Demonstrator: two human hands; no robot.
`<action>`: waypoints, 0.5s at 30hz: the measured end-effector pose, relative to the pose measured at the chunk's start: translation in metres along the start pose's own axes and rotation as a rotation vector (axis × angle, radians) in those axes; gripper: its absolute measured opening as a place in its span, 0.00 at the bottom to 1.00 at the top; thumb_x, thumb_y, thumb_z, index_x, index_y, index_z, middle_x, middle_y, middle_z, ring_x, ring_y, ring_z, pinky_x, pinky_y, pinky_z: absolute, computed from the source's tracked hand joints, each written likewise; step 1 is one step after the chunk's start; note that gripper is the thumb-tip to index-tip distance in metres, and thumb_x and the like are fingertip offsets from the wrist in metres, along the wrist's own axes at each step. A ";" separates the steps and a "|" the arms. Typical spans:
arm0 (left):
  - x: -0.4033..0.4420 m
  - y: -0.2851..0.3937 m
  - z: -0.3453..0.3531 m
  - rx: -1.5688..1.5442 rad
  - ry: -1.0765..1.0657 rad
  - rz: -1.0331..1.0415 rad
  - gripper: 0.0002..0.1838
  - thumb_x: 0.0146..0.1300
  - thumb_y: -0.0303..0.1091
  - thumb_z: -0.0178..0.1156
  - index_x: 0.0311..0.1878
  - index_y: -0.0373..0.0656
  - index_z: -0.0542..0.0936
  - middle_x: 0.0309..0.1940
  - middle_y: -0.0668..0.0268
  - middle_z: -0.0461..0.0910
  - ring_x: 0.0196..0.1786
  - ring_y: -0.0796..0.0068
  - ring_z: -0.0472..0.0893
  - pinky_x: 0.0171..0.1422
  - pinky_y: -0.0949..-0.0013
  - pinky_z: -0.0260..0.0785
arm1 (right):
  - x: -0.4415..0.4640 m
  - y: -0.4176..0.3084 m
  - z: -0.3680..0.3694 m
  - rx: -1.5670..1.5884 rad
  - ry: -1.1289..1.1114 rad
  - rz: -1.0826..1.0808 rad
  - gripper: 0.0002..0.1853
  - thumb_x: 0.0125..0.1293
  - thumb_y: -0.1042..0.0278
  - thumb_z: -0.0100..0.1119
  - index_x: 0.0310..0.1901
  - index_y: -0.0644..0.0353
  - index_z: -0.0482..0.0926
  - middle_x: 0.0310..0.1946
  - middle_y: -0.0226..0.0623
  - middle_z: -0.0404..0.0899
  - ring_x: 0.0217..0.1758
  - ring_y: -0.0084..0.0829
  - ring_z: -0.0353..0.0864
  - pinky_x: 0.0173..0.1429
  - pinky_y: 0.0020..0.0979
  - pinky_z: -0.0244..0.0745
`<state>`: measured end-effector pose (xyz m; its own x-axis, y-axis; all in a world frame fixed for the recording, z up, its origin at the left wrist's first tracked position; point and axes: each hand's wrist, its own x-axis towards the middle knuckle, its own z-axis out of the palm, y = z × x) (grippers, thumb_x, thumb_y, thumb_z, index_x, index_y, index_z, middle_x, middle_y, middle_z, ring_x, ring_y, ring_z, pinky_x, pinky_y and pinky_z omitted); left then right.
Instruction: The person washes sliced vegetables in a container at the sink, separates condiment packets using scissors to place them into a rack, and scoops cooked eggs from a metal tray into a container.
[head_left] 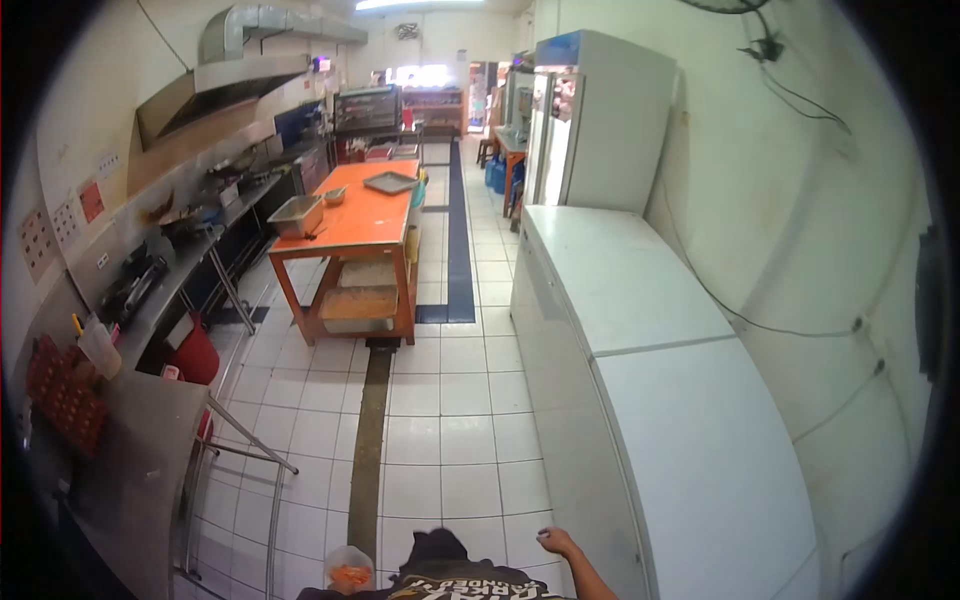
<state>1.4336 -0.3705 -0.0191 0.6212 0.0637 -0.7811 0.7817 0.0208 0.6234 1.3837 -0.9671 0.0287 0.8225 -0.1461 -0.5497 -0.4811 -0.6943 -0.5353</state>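
Observation:
A pale, translucent bowl with orange pieces in it shows at the bottom edge, to the left of my dark shirt with pale lettering. My left hand does not show; whatever supports the bowl is out of sight. My right hand hangs low beside the white chest freezer, apart from it. Its fingers are curled, and a small pale spot shows at the fingertips, too small to name.
Ahead stands an orange table with a metal pan and a flat tray. A steel counter with thin legs is on the left, near a red bin. A tall fridge stands beyond the freezer. White tiles form the aisle.

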 end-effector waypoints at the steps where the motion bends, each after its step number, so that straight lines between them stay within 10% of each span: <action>1: 0.011 0.015 0.009 -0.023 0.020 -0.022 0.30 0.61 0.51 0.70 0.58 0.38 0.79 0.46 0.56 0.86 0.43 0.62 0.88 0.46 0.62 0.82 | 0.039 0.004 -0.014 -0.013 -0.020 0.008 0.29 0.64 0.59 0.64 0.63 0.68 0.76 0.47 0.52 0.87 0.48 0.47 0.88 0.53 0.39 0.84; 5: 0.084 0.093 0.075 -0.100 0.057 -0.105 0.31 0.61 0.54 0.70 0.58 0.39 0.79 0.46 0.56 0.85 0.43 0.63 0.88 0.47 0.63 0.82 | 0.192 0.037 -0.062 0.820 -0.056 0.292 0.16 0.64 0.65 0.64 0.51 0.62 0.84 0.35 0.38 0.86 0.40 0.29 0.88 0.39 0.31 0.83; 8: 0.159 0.177 0.138 -0.153 0.031 -0.101 0.32 0.61 0.56 0.70 0.58 0.39 0.79 0.47 0.56 0.85 0.43 0.63 0.88 0.47 0.64 0.82 | 0.295 0.038 -0.092 0.376 -0.087 0.434 0.16 0.65 0.65 0.62 0.52 0.61 0.83 0.38 0.40 0.87 0.40 0.31 0.88 0.41 0.35 0.84; 11: 0.240 0.265 0.207 -0.238 -0.052 -0.055 0.33 0.61 0.58 0.70 0.58 0.40 0.79 0.48 0.56 0.85 0.43 0.63 0.88 0.47 0.64 0.82 | 0.348 -0.003 -0.164 -0.342 -0.271 0.099 0.15 0.70 0.64 0.54 0.49 0.66 0.82 0.35 0.44 0.87 0.37 0.41 0.89 0.40 0.41 0.85; 13: 0.299 0.315 0.251 -0.378 -0.187 0.053 0.34 0.61 0.60 0.70 0.58 0.40 0.79 0.48 0.57 0.85 0.43 0.63 0.88 0.47 0.64 0.82 | 0.356 -0.031 -0.191 0.694 -0.105 0.613 0.15 0.70 0.63 0.55 0.46 0.66 0.83 0.38 0.43 0.88 0.41 0.40 0.90 0.43 0.41 0.86; 15: 0.359 0.384 0.304 -0.501 -0.294 0.176 0.35 0.61 0.61 0.70 0.58 0.41 0.79 0.49 0.57 0.85 0.43 0.64 0.87 0.48 0.65 0.82 | 0.413 -0.034 -0.220 0.719 -0.088 0.659 0.15 0.68 0.60 0.59 0.40 0.66 0.85 0.42 0.42 0.88 0.44 0.38 0.90 0.47 0.41 0.85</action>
<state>1.9740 -0.6431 -0.0709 0.7838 -0.1682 -0.5978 0.5888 0.5070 0.6294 1.8067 -1.1586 -0.0391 0.3106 -0.2769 -0.9093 -0.9304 0.1074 -0.3505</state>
